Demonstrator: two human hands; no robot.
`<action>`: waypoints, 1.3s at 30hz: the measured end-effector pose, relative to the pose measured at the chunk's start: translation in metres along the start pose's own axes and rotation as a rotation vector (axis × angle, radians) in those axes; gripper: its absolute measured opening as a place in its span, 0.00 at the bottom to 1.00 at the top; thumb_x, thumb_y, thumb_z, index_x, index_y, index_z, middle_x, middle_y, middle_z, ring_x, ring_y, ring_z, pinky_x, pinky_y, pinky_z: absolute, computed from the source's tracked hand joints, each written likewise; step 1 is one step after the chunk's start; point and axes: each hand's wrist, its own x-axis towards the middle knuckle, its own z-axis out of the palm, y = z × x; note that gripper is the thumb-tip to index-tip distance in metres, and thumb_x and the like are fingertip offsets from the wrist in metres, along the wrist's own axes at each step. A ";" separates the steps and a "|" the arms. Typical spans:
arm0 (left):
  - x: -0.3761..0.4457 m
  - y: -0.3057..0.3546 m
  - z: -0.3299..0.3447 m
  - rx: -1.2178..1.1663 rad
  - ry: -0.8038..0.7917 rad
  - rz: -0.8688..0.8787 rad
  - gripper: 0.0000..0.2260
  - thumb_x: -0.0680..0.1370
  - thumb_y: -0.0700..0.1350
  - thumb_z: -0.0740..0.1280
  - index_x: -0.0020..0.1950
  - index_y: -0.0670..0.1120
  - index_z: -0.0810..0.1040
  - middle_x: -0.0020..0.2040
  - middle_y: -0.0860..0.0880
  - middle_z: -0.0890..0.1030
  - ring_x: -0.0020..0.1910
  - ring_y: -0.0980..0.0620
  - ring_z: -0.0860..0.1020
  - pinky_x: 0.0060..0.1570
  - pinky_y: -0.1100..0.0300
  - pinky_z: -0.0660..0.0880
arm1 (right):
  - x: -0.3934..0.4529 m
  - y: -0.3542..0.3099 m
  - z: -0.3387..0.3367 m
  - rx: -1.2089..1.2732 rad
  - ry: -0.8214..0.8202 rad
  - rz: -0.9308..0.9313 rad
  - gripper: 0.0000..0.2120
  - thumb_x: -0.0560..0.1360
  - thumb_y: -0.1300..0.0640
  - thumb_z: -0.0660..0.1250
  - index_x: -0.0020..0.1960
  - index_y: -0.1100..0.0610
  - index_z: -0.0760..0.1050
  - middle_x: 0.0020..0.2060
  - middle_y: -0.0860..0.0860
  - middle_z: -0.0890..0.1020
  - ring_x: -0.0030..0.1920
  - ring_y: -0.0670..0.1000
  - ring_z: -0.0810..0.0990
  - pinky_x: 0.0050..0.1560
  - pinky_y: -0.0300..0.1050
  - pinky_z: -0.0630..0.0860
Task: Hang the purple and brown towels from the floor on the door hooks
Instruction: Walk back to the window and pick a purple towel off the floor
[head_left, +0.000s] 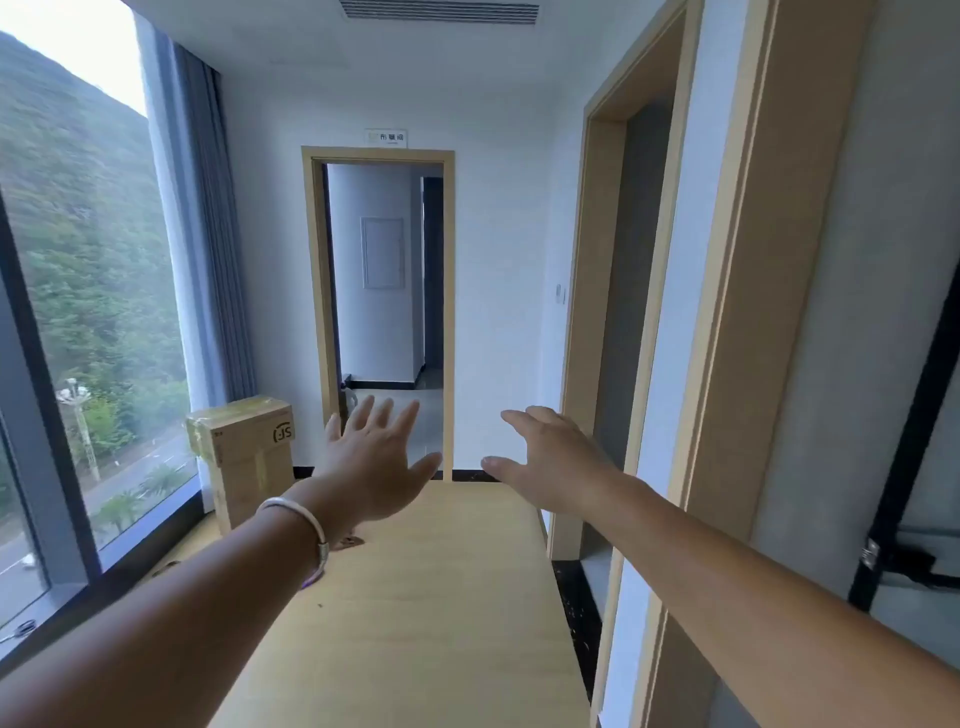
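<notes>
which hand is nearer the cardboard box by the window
Left. The left hand is stretched out open just right of the cardboard box; the right hand, also open, reaches toward the side doorway, farther right.

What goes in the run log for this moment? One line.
left hand: open, empty | right hand: open, empty | towels: not in view | pale wooden panel: below hands
</notes>
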 end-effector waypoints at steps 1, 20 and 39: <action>0.011 -0.009 0.002 0.013 -0.001 0.006 0.34 0.77 0.68 0.50 0.77 0.55 0.44 0.79 0.49 0.50 0.77 0.46 0.43 0.72 0.41 0.44 | 0.014 -0.005 0.004 0.006 0.003 0.004 0.33 0.75 0.34 0.58 0.76 0.46 0.55 0.75 0.49 0.59 0.75 0.52 0.56 0.72 0.57 0.58; 0.230 -0.117 0.108 0.034 -0.039 0.024 0.34 0.77 0.68 0.49 0.78 0.55 0.43 0.79 0.48 0.49 0.77 0.47 0.43 0.72 0.42 0.43 | 0.263 0.019 0.086 -0.026 -0.026 0.051 0.33 0.76 0.35 0.57 0.76 0.47 0.55 0.76 0.49 0.57 0.75 0.51 0.54 0.73 0.57 0.56; 0.542 -0.164 0.239 0.037 -0.017 0.028 0.33 0.77 0.68 0.50 0.77 0.55 0.45 0.79 0.49 0.50 0.77 0.46 0.43 0.73 0.42 0.45 | 0.571 0.133 0.162 -0.009 -0.053 0.055 0.34 0.76 0.35 0.57 0.76 0.48 0.55 0.76 0.48 0.58 0.75 0.50 0.55 0.72 0.55 0.56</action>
